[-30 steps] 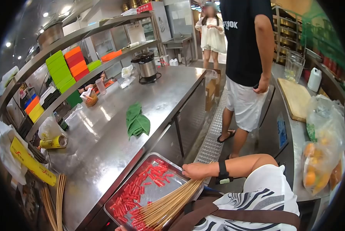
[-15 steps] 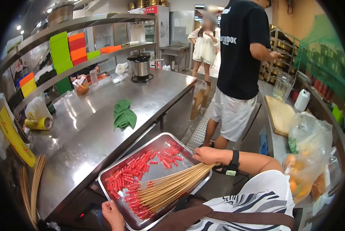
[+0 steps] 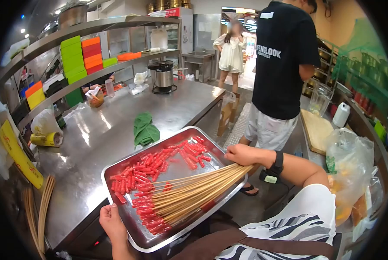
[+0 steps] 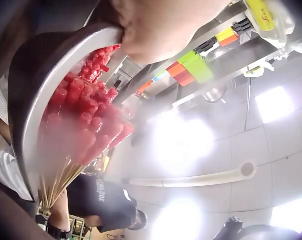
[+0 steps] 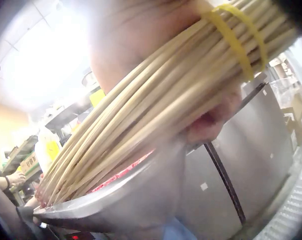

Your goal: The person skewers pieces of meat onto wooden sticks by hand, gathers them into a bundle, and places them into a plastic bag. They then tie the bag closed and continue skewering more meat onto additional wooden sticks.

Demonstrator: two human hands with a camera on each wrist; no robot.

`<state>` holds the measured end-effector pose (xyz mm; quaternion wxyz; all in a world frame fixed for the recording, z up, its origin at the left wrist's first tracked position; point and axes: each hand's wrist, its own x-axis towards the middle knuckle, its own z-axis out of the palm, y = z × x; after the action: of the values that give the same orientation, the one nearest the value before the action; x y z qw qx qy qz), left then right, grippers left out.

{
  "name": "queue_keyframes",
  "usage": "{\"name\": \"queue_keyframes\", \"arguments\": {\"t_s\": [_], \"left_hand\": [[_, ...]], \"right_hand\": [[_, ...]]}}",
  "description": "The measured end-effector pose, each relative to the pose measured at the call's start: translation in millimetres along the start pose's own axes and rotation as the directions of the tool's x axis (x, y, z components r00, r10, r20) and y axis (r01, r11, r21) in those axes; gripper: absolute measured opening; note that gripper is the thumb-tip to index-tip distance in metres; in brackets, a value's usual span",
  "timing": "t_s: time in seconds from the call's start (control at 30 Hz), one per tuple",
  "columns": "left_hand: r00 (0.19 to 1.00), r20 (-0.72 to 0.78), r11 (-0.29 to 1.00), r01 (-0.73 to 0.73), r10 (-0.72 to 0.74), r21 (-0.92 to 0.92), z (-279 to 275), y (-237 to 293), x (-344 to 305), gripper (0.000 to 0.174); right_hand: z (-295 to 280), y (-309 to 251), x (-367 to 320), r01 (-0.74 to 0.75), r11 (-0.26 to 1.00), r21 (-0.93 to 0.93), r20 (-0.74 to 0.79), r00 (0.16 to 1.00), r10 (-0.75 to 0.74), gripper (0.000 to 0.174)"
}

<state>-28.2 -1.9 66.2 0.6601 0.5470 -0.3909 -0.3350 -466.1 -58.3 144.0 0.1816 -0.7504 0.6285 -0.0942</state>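
Note:
A metal tray [image 3: 108, 180] is held in front of me, tilted, with several pieces of red meat [image 3: 148, 164] loose in it. A bundle of wooden skewers [image 3: 202, 187] lies across it, red meat on their left ends. My left hand [image 3: 114, 220] grips the tray's near left rim, as the left wrist view also shows from below. On the far right rim my right hand [image 3: 245, 154] has its fingers curled, and the skewers' bare ends pass under its wrist. In the right wrist view yellow bands [image 5: 236, 40] circle those bare ends in front of the palm.
A steel counter [image 3: 83, 195] runs along the left, bearing a green cloth [image 3: 145, 130] and a pot with a black lid [image 3: 163, 77]. A person in black [image 3: 280, 60] stands close ahead. At right are a cutting board [image 3: 317, 130] and a bag of oranges [image 3: 343, 186].
My left hand has come into view on the tray's rim. The tray has risen and shifted left, now overlapping the counter's edge in view. The person in black has turned.

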Motion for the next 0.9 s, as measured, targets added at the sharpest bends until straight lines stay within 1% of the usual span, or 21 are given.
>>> {"name": "queue_keyframes", "arguments": {"t_s": [0.03, 0.1, 0.17, 0.2, 0.23, 0.27, 0.3, 0.33, 0.37, 0.43, 0.5, 0.57, 0.63, 0.67, 0.7, 0.73, 0.77, 0.8, 0.83, 0.87, 0.9], "left_hand": [[1.0, -0.013, 1.0, 0.012, -0.012, 0.008, -9.7, 4.5, 8.2, 0.015], [0.996, -0.07, 0.995, -0.051, 0.057, 0.086, -29.3, 6.6, 26.7, 0.015], [0.991, -0.098, 0.99, -0.083, 0.094, 0.114, -54.5, -1.5, 50.2, 0.016], [0.986, -0.12, 0.986, -0.101, 0.117, 0.133, -68.2, -5.3, 59.9, 0.016], [0.983, -0.13, 0.983, -0.108, 0.128, 0.149, -79.9, -5.1, 68.0, 0.016], [0.977, -0.177, 0.972, -0.079, 0.12, 0.221, -89.6, -4.3, 76.2, 0.017], [0.968, -0.222, 0.956, -0.046, 0.114, 0.289, -98.7, -5.0, 84.8, 0.018], [0.956, -0.248, 0.933, -0.064, 0.16, 0.355, -108.1, -10.2, 94.8, 0.022], [0.956, -0.243, 0.929, -0.07, 0.167, 0.363, -117.3, -14.3, 103.7, 0.022], [0.949, -0.264, 0.894, -0.038, 0.172, 0.446, -136.7, -23.5, 122.7, 0.026], [0.953, -0.255, 0.885, -0.029, 0.165, 0.464, -151.9, -35.9, 142.6, 0.029], [0.932, -0.315, 0.899, -0.025, 0.18, 0.438, -158.6, -40.4, 157.3, 0.031], [0.934, -0.293, 0.889, -0.051, 0.203, 0.455, -157.2, -34.1, 161.7, 0.033], [0.939, -0.297, 0.913, -0.042, 0.176, 0.407, -157.6, -32.6, 164.5, 0.031], [0.943, -0.297, 0.934, -0.033, 0.146, 0.355, -157.1, -31.3, 166.8, 0.03], [0.946, -0.289, 0.933, -0.033, 0.144, 0.357, -159.1, -30.8, 166.2, 0.03], [0.95, -0.302, 0.969, -0.002, 0.079, 0.246, -163.2, -29.2, 163.5, 0.026], [0.951, -0.309, 0.991, 0.029, 0.012, 0.129, -164.7, -23.5, 161.4, 0.022], [0.926, -0.377, 0.99, 0.038, 0.016, 0.137, -158.2, -11.2, 149.5, 0.02], [0.895, -0.446, 0.989, 0.047, 0.022, 0.142, -150.9, 1.8, 132.7, 0.025], [0.871, -0.488, 0.974, 0.057, 0.058, 0.217, -150.2, 10.4, 119.1, 0.027]], "right_hand": [[-0.8, -10.6, 12.7, 0.035, 0.999, 0.002, -0.005, 0.999, -0.035, 0.03], [-1.6, -34.3, 43.0, 0.092, 0.996, -0.005, -0.006, 0.996, -0.092, 0.031], [0.7, -64.1, 74.2, 0.165, 0.985, -0.043, 0.0, 0.986, -0.165, 0.034], [3.8, -77.9, 91.9, 0.181, 0.983, -0.03, 0.002, 0.983, -0.181, 0.034], [7.8, -90.6, 111.5, 0.213, 0.975, -0.068, 0.037, 0.977, -0.21, 0.035], [13.4, -102.5, 131.1, 0.242, 0.964, -0.106, 0.07, 0.969, -0.236, 0.036], [21.8, -112.1, 152.3, 0.267, 0.959, -0.091, 0.086, 0.962, -0.26, 0.036], [27.4, -124.3, 169.2, 0.287, 0.953, -0.099, 0.109, 0.955, -0.276, 0.036], [32.8, -135.4, 184.4, 0.303, 0.947, -0.107, 0.133, 0.948, -0.288, 0.036], [47.7, -153.6, 212.2, 0.328, 0.94, -0.096, 0.097, 0.943, -0.319, 0.035], [61.3, -168.0, 235.7, 0.311, 0.948, -0.067, 0.106, 0.947, -0.303, 0.034], [71.9, -175.8, 253.1, 0.297, 0.954, -0.035, 0.12, 0.949, -0.291, 0.034], [79.4, -184.6, 264.2, 0.321, 0.947, 0.03, 0.073, 0.944, -0.322, 0.033], [81.4, -189.6, 269.8, 0.317, 0.948, 0.04, 0.074, 0.945, -0.319, 0.033], [82.2, -193.9, 274.6, 0.32, 0.945, 0.068, 0.028, 0.946, -0.323, 0.032], [81.6, -196.4, 277.9, 0.323, 0.942, 0.091, -0.019, 0.946, -0.322, 0.031], [78.9, -196.6, 279.4, 0.326, 0.939, 0.111, -0.07, 0.945, -0.32, 0.03], [80.1, -197.1, 275.9, 0.441, 0.894, 0.082, -0.264, 0.874, -0.407, 0.025], [76.2, -200.5, 265.3, 0.553, 0.831, 0.06, -0.429, 0.766, -0.479, 0.022], [70.0, -204.7, 249.7, 0.656, 0.755, 0.013, -0.576, 0.622, -0.531, 0.02], [64.3, -204.9, 231.2, 0.78, 0.621, 0.073, -0.598, 0.533, -0.598, 0.016]]}}
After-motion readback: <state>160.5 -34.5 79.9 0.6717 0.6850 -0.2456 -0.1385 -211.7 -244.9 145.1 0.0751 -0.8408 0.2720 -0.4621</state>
